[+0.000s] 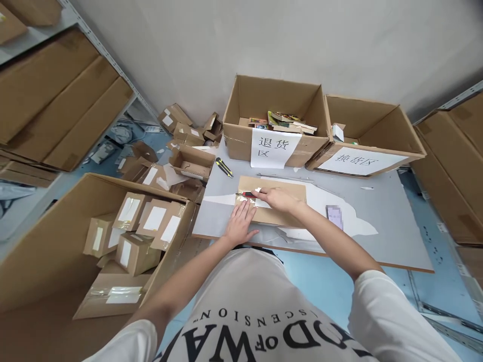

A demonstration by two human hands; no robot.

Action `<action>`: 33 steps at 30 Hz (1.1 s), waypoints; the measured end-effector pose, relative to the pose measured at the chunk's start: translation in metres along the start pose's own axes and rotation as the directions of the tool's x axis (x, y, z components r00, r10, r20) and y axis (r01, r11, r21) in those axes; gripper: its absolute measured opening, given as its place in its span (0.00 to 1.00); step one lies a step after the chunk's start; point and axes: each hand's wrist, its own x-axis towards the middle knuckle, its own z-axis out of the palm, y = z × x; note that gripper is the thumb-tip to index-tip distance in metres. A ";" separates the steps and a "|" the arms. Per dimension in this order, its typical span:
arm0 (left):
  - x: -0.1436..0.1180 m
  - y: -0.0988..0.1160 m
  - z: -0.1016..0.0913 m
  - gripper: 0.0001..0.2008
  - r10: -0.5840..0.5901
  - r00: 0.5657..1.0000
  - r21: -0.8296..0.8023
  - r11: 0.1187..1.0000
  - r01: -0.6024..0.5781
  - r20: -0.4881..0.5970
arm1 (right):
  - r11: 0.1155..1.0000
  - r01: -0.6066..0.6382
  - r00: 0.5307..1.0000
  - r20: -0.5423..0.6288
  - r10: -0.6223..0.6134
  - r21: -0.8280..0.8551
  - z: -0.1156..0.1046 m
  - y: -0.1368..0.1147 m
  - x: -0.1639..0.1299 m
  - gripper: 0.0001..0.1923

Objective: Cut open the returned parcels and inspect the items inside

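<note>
Even, diffuse indoor light; wide-angle view.
Shadows are soft and faint. Mild glare on the tape of the small parcels (151, 221). Strong barrel distortion bends the shelving (56, 95) at the edges; centre sharp.

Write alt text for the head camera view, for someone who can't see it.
A person's left hand presses flat on a taped cardboard parcel on a grey table, while the right hand holds a red knife to its tape. Two open labelled boxes stand behind, and a big box of small parcels sits to the left.
</note>
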 end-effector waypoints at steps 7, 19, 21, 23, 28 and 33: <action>-0.001 0.000 0.000 0.44 -0.007 1.000 -0.004 1.000 0.007 0.027 | 0.995 0.021 0.997 0.077 -0.013 -0.094 -0.012 -0.004 0.007 0.29; 0.000 -0.001 0.000 0.48 -0.001 0.999 0.010 1.000 0.000 0.055 | 0.988 0.020 0.996 0.092 -0.006 -0.152 -0.026 -0.016 0.013 0.23; 0.001 -0.002 0.000 0.48 -0.003 0.999 0.014 1.000 0.002 0.054 | 0.988 0.020 0.995 0.099 -0.005 -0.156 -0.028 -0.017 0.016 0.22; 0.001 -0.001 0.000 0.48 -0.005 0.999 0.019 1.000 0.004 0.053 | 0.987 0.030 0.994 0.108 -0.013 -0.155 -0.029 -0.015 0.017 0.23; 0.001 0.000 0.000 0.48 -0.009 0.998 0.017 1.000 0.008 0.058 | 0.986 0.042 0.995 0.100 -0.026 -0.162 -0.024 -0.009 0.013 0.24; 0.000 0.000 0.000 0.47 -0.016 0.999 0.010 1.000 0.015 0.051 | 0.977 0.071 0.991 0.125 -0.047 -0.200 -0.017 0.004 -0.002 0.25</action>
